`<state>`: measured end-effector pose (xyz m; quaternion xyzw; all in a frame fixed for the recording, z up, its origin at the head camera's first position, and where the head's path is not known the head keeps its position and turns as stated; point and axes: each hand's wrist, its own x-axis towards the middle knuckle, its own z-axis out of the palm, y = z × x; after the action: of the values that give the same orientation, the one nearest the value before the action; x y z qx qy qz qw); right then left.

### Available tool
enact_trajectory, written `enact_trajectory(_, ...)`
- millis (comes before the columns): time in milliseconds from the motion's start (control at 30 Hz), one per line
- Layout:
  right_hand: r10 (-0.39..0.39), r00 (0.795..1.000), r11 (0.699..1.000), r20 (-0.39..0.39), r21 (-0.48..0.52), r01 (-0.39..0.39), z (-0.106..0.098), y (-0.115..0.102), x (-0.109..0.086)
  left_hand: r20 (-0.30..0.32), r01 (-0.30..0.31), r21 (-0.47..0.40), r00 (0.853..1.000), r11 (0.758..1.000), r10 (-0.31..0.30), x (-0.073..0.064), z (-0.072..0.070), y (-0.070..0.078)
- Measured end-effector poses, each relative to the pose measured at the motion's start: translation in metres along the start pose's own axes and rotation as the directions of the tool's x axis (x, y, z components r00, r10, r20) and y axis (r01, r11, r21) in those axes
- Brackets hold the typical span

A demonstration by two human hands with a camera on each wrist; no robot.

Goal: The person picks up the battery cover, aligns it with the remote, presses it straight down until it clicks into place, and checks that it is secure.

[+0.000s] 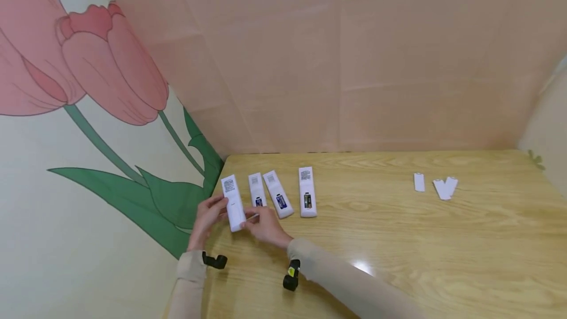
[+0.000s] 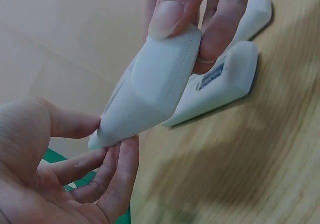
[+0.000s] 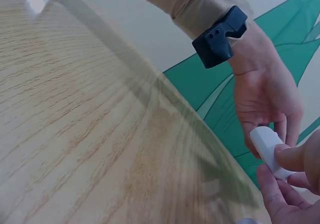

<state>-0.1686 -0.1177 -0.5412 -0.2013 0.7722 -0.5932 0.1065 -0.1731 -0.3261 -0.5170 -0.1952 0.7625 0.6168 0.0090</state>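
Observation:
A white remote control (image 1: 233, 196) is held above the table's left end, its back with the label and the fitted battery cover facing up. My left hand (image 1: 209, 216) pinches it by its left edge, thumb on one side and fingers on the other, as the left wrist view shows. The right hand (image 1: 267, 225) grips the lower end of the same remote (image 2: 155, 79), its thumb pressed against that end. Just right of it lie two remotes (image 1: 257, 184) (image 1: 272, 184) with their battery compartments uncovered and blue batteries inside.
A third uncovered remote (image 1: 306, 181) with dark batteries lies farther right. Three loose white battery covers (image 1: 419, 182) lie on the right part of the wooden table (image 1: 372, 225), two of them overlapping. A tulip-painted wall (image 1: 110, 201) borders the table's left edge.

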Motion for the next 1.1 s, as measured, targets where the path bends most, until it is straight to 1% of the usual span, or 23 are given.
enact_trajectory(167, 0.003, 1.000, 1.000, 0.021, 0.013, -0.004, 0.003, 0.006, 0.000, -0.011, 0.017, 0.021, 1.000, 1.000, -0.017, 0.001, 0.002, -0.006)
enact_trajectory(367, -0.003, 1.000, 1.000, 0.014, -0.004, 0.003, 0.008, 0.014, -0.001, -0.017, 0.026, 0.049, 1.000, 0.998, -0.025, 0.003, 0.005, -0.013)
enact_trajectory(533, -0.017, 1.000, 1.000, 0.018, -0.002, 0.017, 0.012, 0.018, -0.002, -0.037, 0.030, 0.040, 0.999, 0.999, -0.029, 0.004, 0.004, -0.019)
enact_trajectory(633, -0.018, 1.000, 1.000, 0.008, 0.004, 0.018, 0.014, 0.018, -0.003, -0.034, 0.025, 0.034, 0.999, 0.999, -0.024, 0.004, 0.003, -0.021)
enact_trajectory(867, 0.010, 1.000, 0.999, -0.005, 0.046, -0.010, 0.017, 0.018, -0.005, -0.036, 0.033, 0.029, 0.999, 0.999, -0.032, 0.003, 0.002, -0.023)
enact_trajectory(1000, 0.027, 1.000, 0.997, -0.014, 0.076, -0.026, 0.020, 0.020, -0.006, -0.052, 0.038, 0.025, 0.998, 0.999, -0.036, 0.003, 0.002, -0.025)
enact_trajectory(1100, 0.019, 0.999, 0.996, -0.026, 0.085, -0.017, 0.022, 0.022, -0.006, -0.068, 0.042, 0.028, 0.997, 0.999, -0.040, 0.003, 0.002, -0.026)
